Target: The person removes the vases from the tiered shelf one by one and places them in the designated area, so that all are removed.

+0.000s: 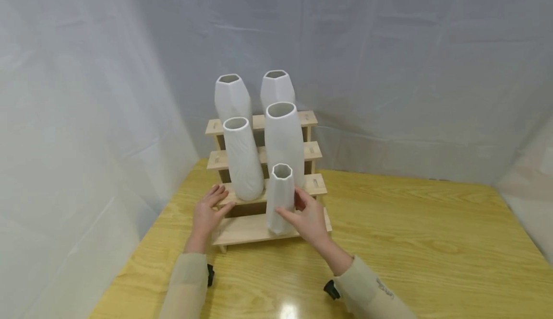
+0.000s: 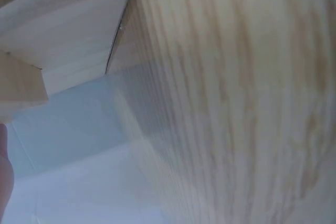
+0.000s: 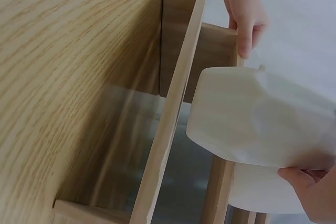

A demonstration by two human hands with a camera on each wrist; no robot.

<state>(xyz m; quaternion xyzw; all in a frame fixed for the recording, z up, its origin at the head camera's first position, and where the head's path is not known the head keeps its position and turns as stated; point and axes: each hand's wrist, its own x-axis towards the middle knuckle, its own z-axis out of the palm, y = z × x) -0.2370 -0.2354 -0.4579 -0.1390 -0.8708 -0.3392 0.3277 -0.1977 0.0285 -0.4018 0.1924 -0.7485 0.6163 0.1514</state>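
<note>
My right hand [image 1: 310, 218] pinches a small white faceted vase [image 1: 278, 201], thumb in front and fingers at its right side. The right wrist view shows the vase's base [image 3: 226, 108] close over the lowest step of a wooden tiered stand [image 1: 242, 230]. At the stand's left end, my left hand [image 1: 208, 213] grips the second step, its thumb along the front edge. Just behind that hand, a textured white vase [image 1: 244, 165] stands on the second step. To its right rises a wider white vase [image 1: 285, 141], its lower part partly hidden by the small one.
Two white angular vases [image 1: 233, 100] stand at the top of the stand, partly hidden by those in front. The wood-grain table [image 1: 406, 232] extends to the right. White sheeting [image 1: 389, 69] hangs behind and on both sides.
</note>
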